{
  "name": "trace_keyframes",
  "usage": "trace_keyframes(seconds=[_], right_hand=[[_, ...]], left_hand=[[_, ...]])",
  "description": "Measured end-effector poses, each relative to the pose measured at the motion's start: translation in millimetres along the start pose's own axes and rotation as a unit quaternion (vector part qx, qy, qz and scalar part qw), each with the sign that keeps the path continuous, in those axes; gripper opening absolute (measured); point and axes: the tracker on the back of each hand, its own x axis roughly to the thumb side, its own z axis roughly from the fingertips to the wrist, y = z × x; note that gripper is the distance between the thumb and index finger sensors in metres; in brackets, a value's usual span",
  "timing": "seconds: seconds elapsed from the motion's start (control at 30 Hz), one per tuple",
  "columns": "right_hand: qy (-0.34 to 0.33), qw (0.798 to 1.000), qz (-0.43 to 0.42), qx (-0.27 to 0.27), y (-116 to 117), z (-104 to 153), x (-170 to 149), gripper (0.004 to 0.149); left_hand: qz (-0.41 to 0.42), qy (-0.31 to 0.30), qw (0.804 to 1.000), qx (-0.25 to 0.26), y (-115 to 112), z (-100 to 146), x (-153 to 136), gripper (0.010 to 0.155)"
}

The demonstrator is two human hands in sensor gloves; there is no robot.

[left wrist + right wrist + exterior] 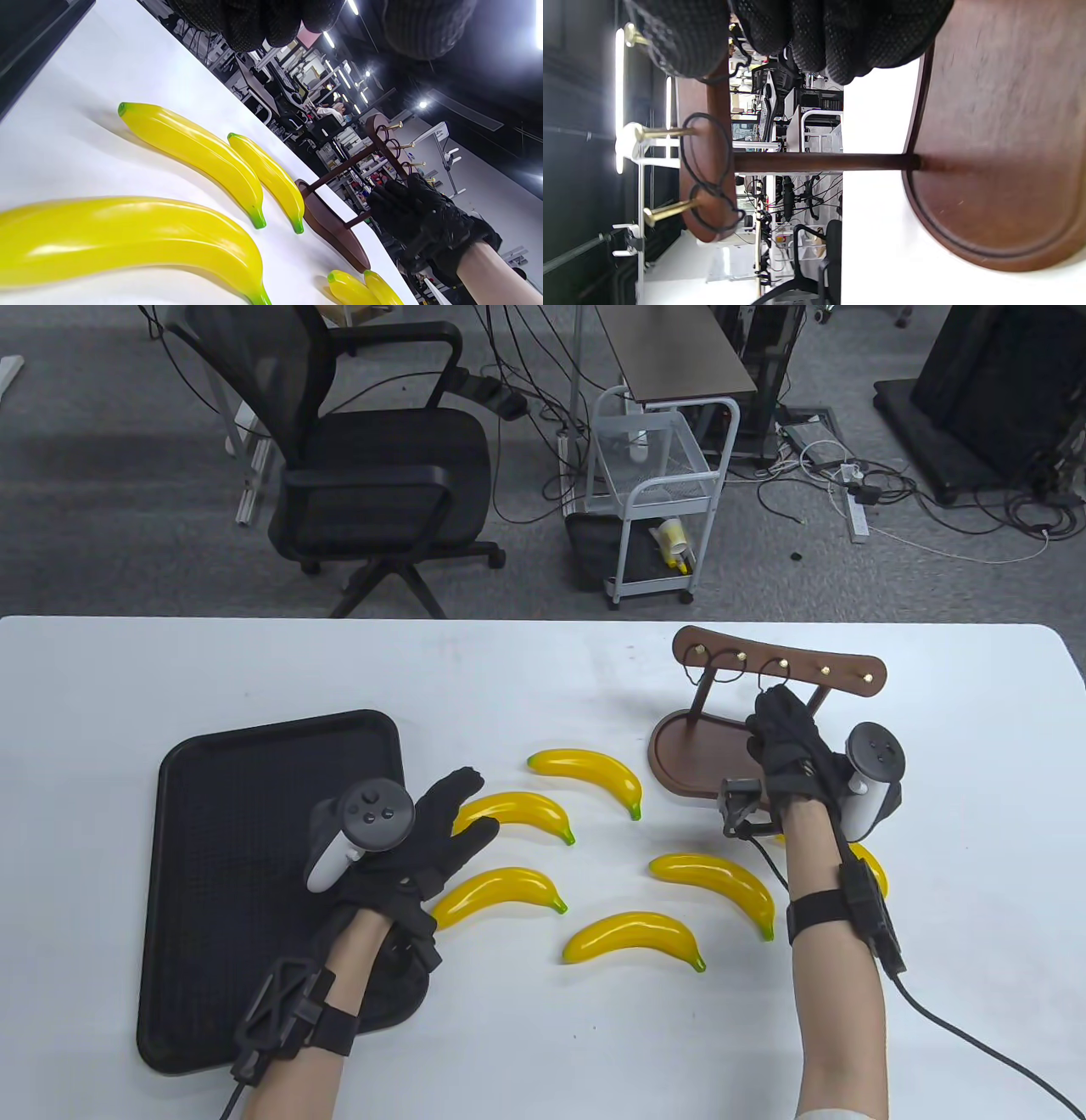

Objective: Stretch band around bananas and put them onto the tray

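I see six bananas loose on the table, tray at 9 o'clock of them. Left hand hovers fingers straight, holding nothing. Right hand is up at the hook stand, 2 o'clock; bands hang there. Its grip: can't tell.

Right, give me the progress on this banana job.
Nothing is finished: the tray holds no bananas, and the bananas lie loose and unbanded on the table. In hand: the right hand is up at the wooden rack, reaching for a band. The left hand hovers open beside the bananas. Banding and loading remain.
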Motion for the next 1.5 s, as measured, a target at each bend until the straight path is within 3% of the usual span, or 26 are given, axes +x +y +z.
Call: trace_keyframes(seconds=[0.33, 0.67, 1.5], right_hand=[[0.023, 0.997, -0.060, -0.033, -1, -8, -7, 0.051], [0.021, 0.998, -0.052, -0.041, -2, -9, -4, 0.042], [-0.043, 0.999, 0.002, -0.013, -11, 23, 38, 0.039]], left_hand=[[-0.004, -0.005, 1.000, -0.010, -4, -1, 2, 0.075], [-0.008, -0.005, 1.000, -0.015, -7, -3, 2, 0.075], [-0.024, -0.018, 1.000, -0.006, -8, -1, 5, 0.073]])
